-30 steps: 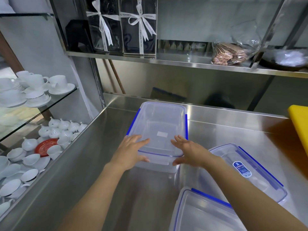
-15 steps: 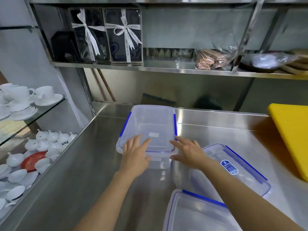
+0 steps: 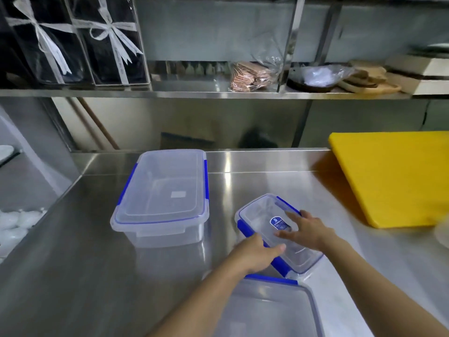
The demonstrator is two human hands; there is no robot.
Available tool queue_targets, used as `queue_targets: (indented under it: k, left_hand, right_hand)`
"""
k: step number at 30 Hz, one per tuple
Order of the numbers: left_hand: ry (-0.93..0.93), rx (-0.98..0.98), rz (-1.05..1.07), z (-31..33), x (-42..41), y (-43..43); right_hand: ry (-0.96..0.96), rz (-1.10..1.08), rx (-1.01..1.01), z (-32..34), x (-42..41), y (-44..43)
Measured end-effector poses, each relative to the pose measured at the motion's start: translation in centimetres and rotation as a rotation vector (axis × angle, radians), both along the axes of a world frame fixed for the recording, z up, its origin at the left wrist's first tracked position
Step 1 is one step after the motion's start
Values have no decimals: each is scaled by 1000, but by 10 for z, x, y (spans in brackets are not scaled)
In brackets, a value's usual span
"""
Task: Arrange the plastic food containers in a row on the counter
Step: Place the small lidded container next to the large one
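Step in hand: the second container. The large lidded container (image 3: 160,198) stands square on the steel worktop (image 3: 73,239), toward the back, apart from both hands. The left hand (image 3: 255,255) rests on the near-left rim of the small container (image 3: 277,233) (blue clips, label on the lid), fingers curled over its edge; the right hand (image 3: 307,231) lies on the lid, fingers spread and flat — neither hand closed in a full grip. This container sits askew, just beyond a third container (image 3: 264,310) at the near edge. Next move, by judgement: turn it parallel and slide it alongside the large one — clear of the yellow board (image 3: 393,178).
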State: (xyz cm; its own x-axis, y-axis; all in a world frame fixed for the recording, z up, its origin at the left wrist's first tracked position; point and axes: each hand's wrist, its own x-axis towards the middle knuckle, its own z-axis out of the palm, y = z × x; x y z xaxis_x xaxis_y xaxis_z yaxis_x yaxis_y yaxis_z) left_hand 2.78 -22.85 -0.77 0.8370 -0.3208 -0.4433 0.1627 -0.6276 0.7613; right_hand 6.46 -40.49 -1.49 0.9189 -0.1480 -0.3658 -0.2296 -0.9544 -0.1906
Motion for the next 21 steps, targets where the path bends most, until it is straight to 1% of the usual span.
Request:
queue_targets:
  k: [2, 4, 6, 9, 11, 13, 15, 16, 18, 21]
  left_hand:
    - [25, -52, 1, -6, -3, -9]
    - [6, -56, 27, -11, -4, -13]
    - [-25, -7, 46, -16, -2, -10]
    - [-86, 89, 62, -21, 5, 0]
    - [-124, 121, 48, -24, 10, 6]
    - [-171, 170, 11, -26, 12, 10]
    - [-263, 238, -13, -28, 12, 13]
    - [-334, 257, -15, -28, 12, 13]
    - [-519, 298, -34, -28, 13, 15]
    - [-787, 371, -90, -30, 17, 17]
  right_hand:
    - [21, 23, -48, -6, -1, -2]
    - [6, 43, -56, -7, 1, -2]
    - [-30, 54, 13, -7, 2, -2]
    - [-63, 89, 214, -8, 1, 1]
    - [0, 160, 270, -8, 1, 0]
    - [121, 252, 197, -6, 2, -4]
    - [209, 321, 107, -5, 3, -9]
    - [219, 344, 92, -5, 3, -11]
    - [185, 371, 135, -6, 5, -12]
    - [50, 363, 262, -7, 9, -12]
